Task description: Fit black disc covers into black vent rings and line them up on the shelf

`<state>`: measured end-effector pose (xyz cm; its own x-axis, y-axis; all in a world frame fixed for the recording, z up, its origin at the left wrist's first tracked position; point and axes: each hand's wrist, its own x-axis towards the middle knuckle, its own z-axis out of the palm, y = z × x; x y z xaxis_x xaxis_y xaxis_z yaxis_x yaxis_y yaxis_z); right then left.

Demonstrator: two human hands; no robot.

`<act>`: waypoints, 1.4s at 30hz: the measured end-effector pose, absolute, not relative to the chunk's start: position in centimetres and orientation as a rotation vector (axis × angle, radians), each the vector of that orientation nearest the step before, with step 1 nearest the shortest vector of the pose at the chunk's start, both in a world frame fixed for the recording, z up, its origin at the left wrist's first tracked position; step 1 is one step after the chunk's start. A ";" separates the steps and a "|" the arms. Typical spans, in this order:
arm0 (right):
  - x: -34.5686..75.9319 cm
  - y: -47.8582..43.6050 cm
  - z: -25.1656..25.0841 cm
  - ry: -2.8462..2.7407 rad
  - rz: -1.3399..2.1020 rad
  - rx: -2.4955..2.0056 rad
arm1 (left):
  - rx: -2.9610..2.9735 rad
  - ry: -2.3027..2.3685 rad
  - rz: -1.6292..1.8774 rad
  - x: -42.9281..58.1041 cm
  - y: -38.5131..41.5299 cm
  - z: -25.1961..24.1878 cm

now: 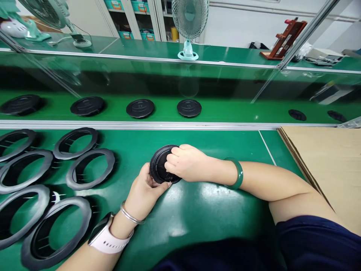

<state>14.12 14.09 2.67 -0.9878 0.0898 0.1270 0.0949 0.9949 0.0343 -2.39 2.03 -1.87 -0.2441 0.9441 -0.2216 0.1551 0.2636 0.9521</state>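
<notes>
A black round plastic part with a raised rim is held tilted above the green table. My left hand grips its lower left edge, thumb along the bottom and fingers partly hidden behind it. Against its right side and inner face, my right hand is closed, with curled fingers covering part of it; the fingertips are hidden. To the left lie several large black rings with open centres, the nearest beside my left forearm.
Beyond a metal rail, a green conveyor belt carries several black round discs. Flat cardboard sheets are stacked at the right. A fan stands on the shelf above the belt.
</notes>
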 end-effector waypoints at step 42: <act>14.5 14.0 1.9 -2.980 -0.074 -0.210 | 1.025 1.501 1.079 -2.5 2.0 -2.4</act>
<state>14.47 14.04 1.92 -0.9785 0.1356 0.1557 0.1432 0.9889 0.0386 -2.49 1.97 -2.40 -0.1601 0.9594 -0.2324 0.0850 0.2480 0.9650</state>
